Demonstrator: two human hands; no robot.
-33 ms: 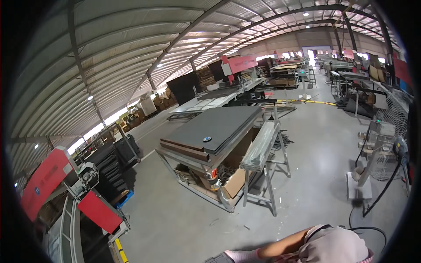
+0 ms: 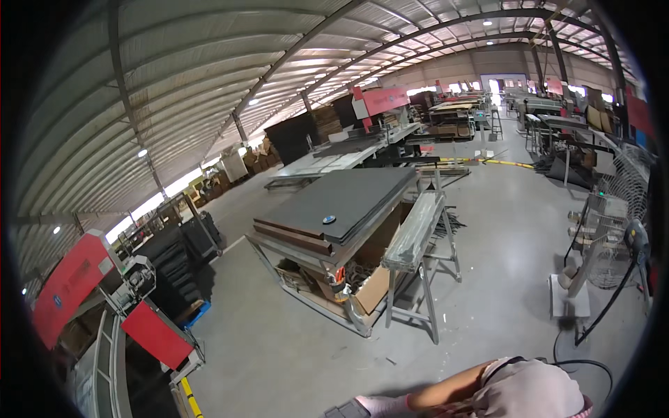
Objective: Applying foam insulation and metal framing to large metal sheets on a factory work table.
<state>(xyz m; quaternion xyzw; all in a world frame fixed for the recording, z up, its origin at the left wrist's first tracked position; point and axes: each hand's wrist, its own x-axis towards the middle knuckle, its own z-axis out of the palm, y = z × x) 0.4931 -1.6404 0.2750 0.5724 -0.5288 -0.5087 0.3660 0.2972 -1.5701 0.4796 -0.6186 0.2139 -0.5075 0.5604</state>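
Note:
My right arm comes in at the lower right, in a pale pinkish sleeve with dark trim, the forearm bare and reaching left. At its end my right hand (image 2: 382,406) wears a pale pink glove or cuff, cut by the lower edge. A dark grey ridged piece (image 2: 347,409) lies at the hand's far end; I cannot tell whether it is the glove's coated fingers or something held. My left hand is out of view. Ahead stands a metal-framed bench (image 2: 293,252) with flat dark grey sheets (image 2: 348,195) stacked on top, a small round blue-and-white item (image 2: 329,219) on them.
Beside the bench is a narrow trestle stand (image 2: 411,240); below the sheets, an open cardboard box (image 2: 373,292). A red machine (image 2: 157,334) stands at left near stacked dark pieces (image 2: 171,268). At right are a floor fan (image 2: 613,209), a grey-yellow handled tool (image 2: 635,240) and a black hose (image 2: 596,324).
The view has shifted very slightly. My right arm keeps nearly the same place at the lower edge, and the bench and sheets stay put.

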